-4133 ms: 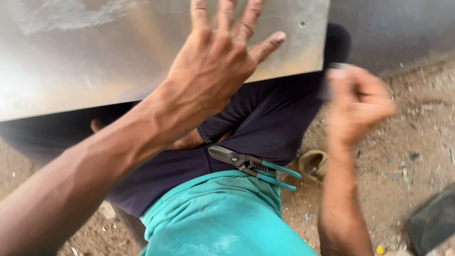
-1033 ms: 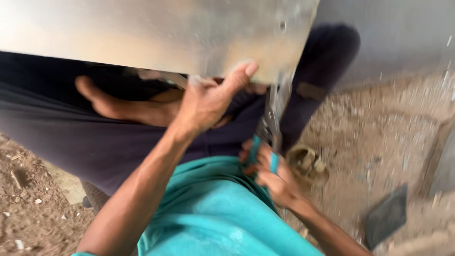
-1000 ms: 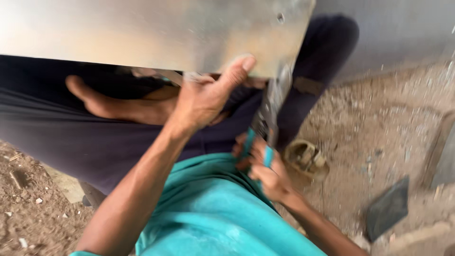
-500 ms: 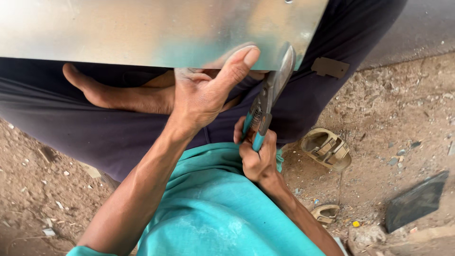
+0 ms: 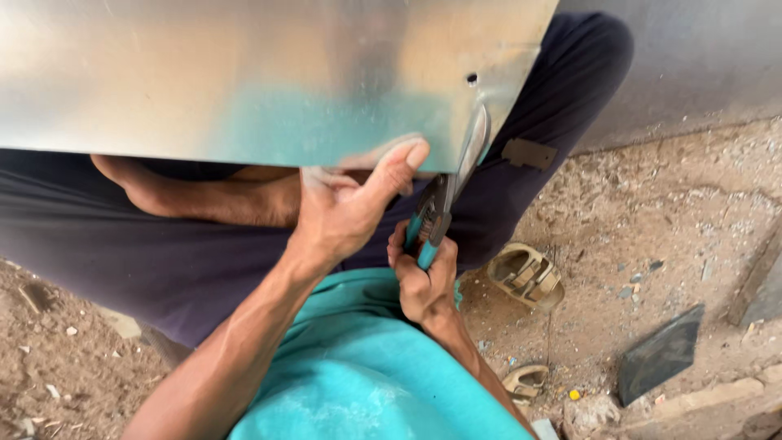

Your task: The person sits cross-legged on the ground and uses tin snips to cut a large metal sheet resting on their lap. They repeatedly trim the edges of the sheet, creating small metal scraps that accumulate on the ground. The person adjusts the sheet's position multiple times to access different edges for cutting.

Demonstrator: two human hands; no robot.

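Your left hand [image 5: 346,212] pinches the near edge of the shiny metal sheet [image 5: 244,77], thumb on top and fingers under, which steadies the sheet across your dark-trousered legs [image 5: 163,253] beside the cut; your right hand [image 5: 423,281] is clenched around the teal handles of the tin snips [image 5: 436,216], blades up at the sheet's edge near its right corner. A narrow strip [image 5: 474,147] curls down from the sheet beside the blades, so the steadying thumb sits clear of it; 2 sandals [image 5: 525,277] lie on the dirt to your right.

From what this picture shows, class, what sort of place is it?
Probably an informal outdoor metalworking spot: bare dirt ground, a metal sheet being cut with snips, and a sandal lying nearby.
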